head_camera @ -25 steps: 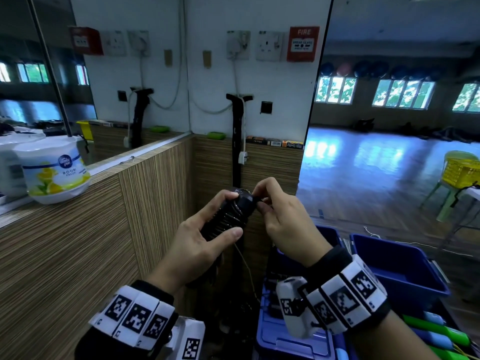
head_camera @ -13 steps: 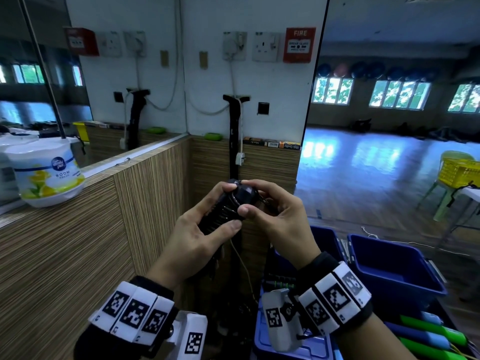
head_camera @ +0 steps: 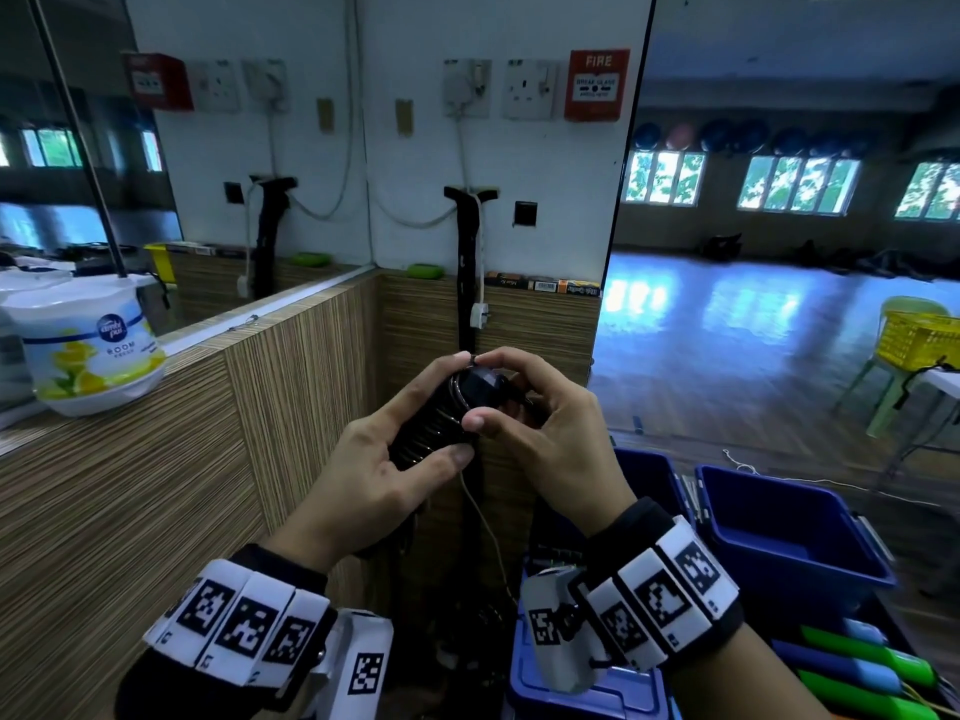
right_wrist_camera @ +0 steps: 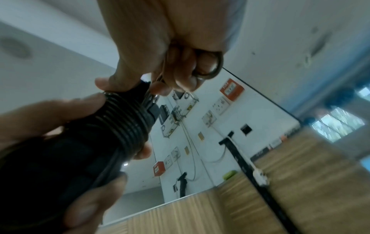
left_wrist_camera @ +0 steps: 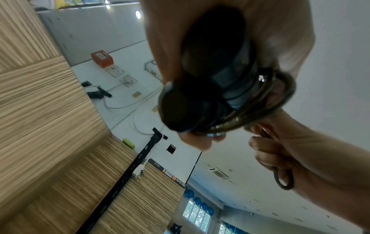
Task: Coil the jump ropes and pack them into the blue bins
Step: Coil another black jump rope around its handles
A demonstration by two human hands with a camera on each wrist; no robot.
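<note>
between the two hands, held up in front of the wood-panelled corner, sits the jump rope [head_camera: 434, 423]: black handles with thin dark cord wound in tight turns around their upper end. the left hand [head_camera: 374, 470] wraps the handles from below, thumb along one side and fingers along the other, so that grip is clenched on the rope. the right hand [head_camera: 545, 433] curls over the top end, thumb [head_camera: 480, 422] and forefinger pinching at the wound cord; in the right wrist view a small loop of cord [right_wrist_camera: 210, 66] sticks out past its curled fingers, so this grip is also grasping the rope. a thin strand [head_camera: 483, 522] hangs down from the bundle towards the floor.

lower right, two blue bins stand side by side, well below the hands: the near blue bin [head_camera: 649, 480] is mostly hidden behind the right wrist, and the far blue bin [head_camera: 789, 537] shows a bare inside. green and blue handles [head_camera: 862, 662] lie at the bottom right corner. an air freshener tub [head_camera: 88, 345] rests on the ledge at left.
</note>
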